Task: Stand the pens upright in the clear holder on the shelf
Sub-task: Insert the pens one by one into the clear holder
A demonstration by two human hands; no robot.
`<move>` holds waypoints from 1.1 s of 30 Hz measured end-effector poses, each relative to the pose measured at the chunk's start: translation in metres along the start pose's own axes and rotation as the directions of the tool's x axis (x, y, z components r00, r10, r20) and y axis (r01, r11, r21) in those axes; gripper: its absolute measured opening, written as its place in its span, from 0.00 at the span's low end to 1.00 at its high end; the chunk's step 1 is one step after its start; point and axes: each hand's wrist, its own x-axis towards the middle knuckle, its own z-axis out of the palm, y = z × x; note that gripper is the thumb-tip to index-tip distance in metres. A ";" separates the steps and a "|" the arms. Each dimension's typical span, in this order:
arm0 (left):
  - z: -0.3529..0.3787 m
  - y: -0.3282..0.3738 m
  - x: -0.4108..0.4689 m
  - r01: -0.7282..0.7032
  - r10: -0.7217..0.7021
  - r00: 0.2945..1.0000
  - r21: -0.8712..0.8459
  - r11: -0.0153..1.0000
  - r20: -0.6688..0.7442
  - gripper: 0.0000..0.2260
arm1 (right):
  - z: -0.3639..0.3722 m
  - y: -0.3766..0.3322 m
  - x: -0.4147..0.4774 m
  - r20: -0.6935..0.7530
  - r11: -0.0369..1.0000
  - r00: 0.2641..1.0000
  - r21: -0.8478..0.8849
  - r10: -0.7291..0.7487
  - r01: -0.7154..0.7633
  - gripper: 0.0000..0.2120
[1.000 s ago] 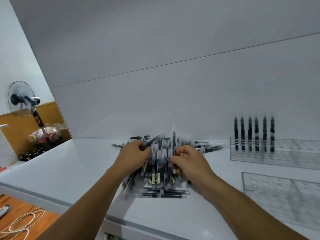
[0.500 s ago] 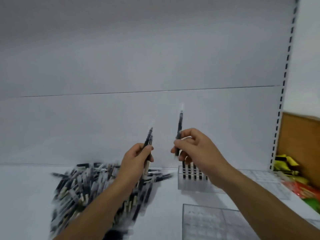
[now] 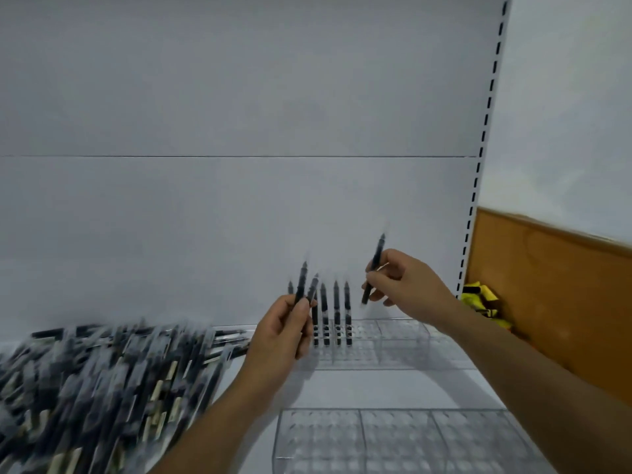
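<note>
Head view: the right hand (image 3: 407, 285) pinched 1 black pen (image 3: 374, 268) near its lower end between thumb and fingertips, tilted, above the clear holder (image 3: 386, 340) at the back of the shelf (image 3: 342, 388). The left hand (image 3: 284, 331) had its fingers curled round 2 more pens (image 3: 302, 282), in front of the standing row (image 3: 337, 309). The loose pile (image 3: 119, 371) lay to the left. The pens looked light, stiff and smooth, so a mid-barrel pinch would likely steer a tip into a slot best.
</note>
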 end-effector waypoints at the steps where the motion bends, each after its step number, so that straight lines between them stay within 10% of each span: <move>1: 0.001 -0.004 -0.001 0.000 0.000 1.000 -0.018 1.000 -0.007 0.12 | -0.002 0.000 0.004 0.027 1.000 1.000 -0.018 0.004 -0.003 0.05; 28: 0.002 -0.026 -0.004 0.073 -0.065 0.989 -0.055 0.996 0.134 0.08 | 0.013 0.024 0.002 0.226 0.918 0.964 -0.394 0.142 -0.043 0.08; 33: 0.001 -0.024 -0.005 0.095 -0.085 0.992 -0.106 0.990 0.095 0.09 | 0.005 0.015 -0.006 0.104 0.957 0.991 -0.268 -0.085 0.110 0.13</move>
